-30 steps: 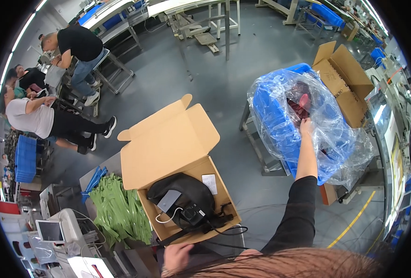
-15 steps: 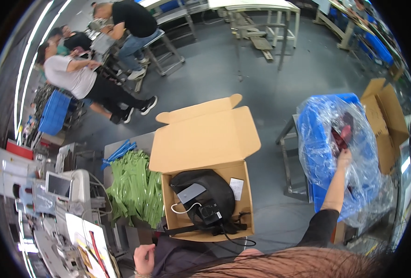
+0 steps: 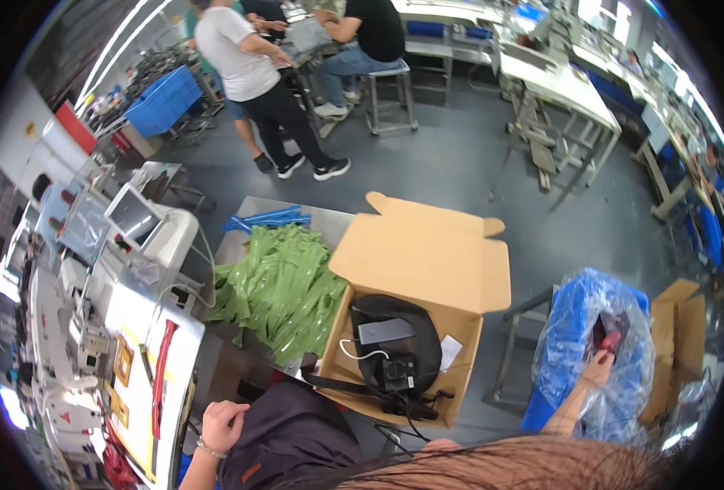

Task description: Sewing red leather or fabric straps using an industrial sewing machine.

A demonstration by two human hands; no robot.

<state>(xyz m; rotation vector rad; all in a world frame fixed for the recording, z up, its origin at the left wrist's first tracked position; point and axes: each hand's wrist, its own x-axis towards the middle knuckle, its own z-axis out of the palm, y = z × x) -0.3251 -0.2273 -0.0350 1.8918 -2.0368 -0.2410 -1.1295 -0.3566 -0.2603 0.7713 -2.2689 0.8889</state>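
My right hand reaches into the plastic-lined blue bin with fingers closed on dark red material. My left hand, with a bracelet at the wrist, hovers with curled, empty fingers beside a dark purple cloth over my lap. Between my hands an open cardboard box holds a black bag, a grey rectangular device, a black device with cables and a white paper.
Green strips and blue strips lie on a metal table. Left, a machine table holds red strips and templates. Other people stand and sit behind. Flattened cardboard leans right of the bin; white worktables stand behind.
The view has turned left, so bin, box and people appear further right. My right hand stays in the bin at the red material; my left hand has moved leftward, away from the box.
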